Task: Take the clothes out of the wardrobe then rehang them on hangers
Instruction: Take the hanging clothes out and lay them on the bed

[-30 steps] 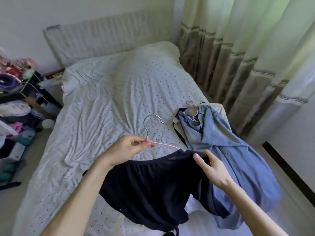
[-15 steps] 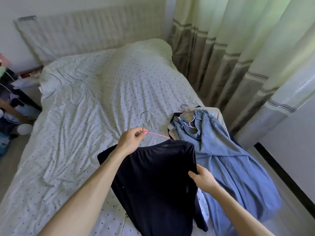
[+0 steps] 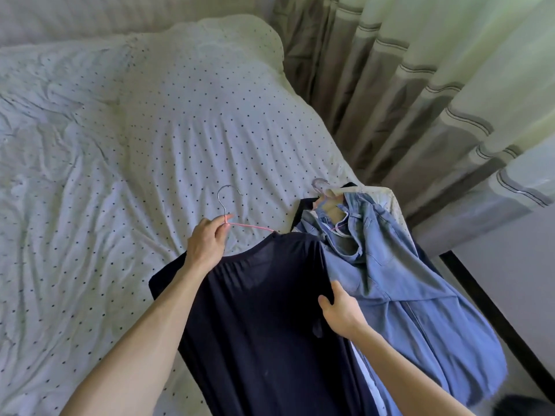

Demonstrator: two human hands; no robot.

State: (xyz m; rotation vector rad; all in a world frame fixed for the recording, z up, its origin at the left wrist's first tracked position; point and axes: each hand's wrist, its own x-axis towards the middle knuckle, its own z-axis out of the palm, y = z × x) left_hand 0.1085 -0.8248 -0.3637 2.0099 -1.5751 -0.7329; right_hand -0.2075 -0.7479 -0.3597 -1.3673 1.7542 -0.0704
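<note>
grip first: left hand (image 3: 207, 244) is pinching the pink hanger (image 3: 252, 227) right at the neck, where the bare metal hook (image 3: 228, 192) meets the coated wire. right hand (image 3: 342, 310) has its fingers curled round the side edge of the navy top (image 3: 270, 325), thumb on the front. the top is draped on the hanger and hangs toward 6 o'clock in front of the person, over the near edge of the bed (image 3: 135, 130).

my take on doing this bit well: hold the neck pinch firm so the thin wire doesn't twist, and use the right hand to tug the fabric sideways until both shoulders sit even. only the 3 o'clock arm of the hanger shows. the other is hidden under hand and cloth, so can't tell if that side is seated.

material-wise the navy stuff looks thin, soft and a bit sheer, gathered near the neckline, and it probably slides easily on smooth wire. at 3 o'clock of it lies a blue denim piece (image 3: 405, 280), stiffer, frayed hem, with a pale hook (image 3: 319, 184) poking out at its top. sheet is crinkled white with small dots. heavy pleated curtain (image 3: 420, 85) at 1 o'clock.
</note>
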